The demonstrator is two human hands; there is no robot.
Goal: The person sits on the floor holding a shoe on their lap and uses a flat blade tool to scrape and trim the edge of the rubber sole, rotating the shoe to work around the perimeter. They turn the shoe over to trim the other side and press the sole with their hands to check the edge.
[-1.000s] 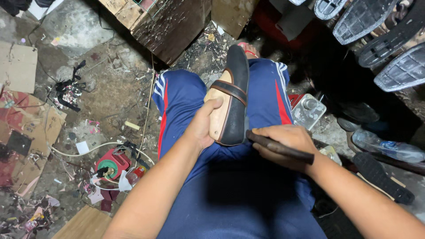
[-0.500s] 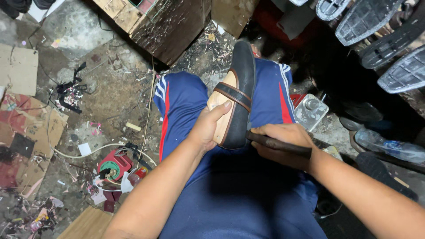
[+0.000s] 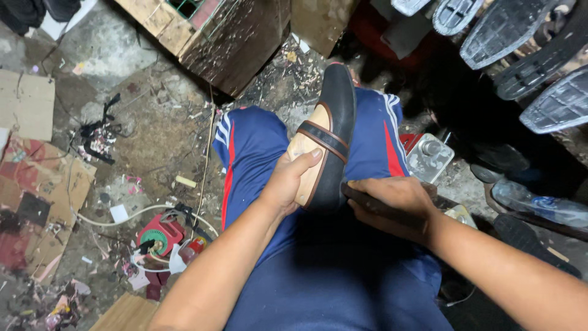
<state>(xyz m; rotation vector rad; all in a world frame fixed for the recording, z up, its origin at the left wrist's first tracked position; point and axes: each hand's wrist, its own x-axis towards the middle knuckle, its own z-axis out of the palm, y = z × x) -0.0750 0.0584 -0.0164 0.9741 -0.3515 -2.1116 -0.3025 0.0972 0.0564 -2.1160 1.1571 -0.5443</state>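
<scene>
Black shoe (image 3: 335, 116) with brown strap (image 3: 323, 137)

I see littered concrete floor (image 3: 153, 129), flattened cardboard (image 3: 24, 104) at left, a red spool (image 3: 158, 234) with white cord, a wooden crate (image 3: 214, 37) ahead, grey shoe soles (image 3: 508, 30) upper right, a clear plastic bottle (image 3: 539, 205)

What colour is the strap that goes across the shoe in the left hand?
The strap is black with brown edges, seen in the head view.
</scene>
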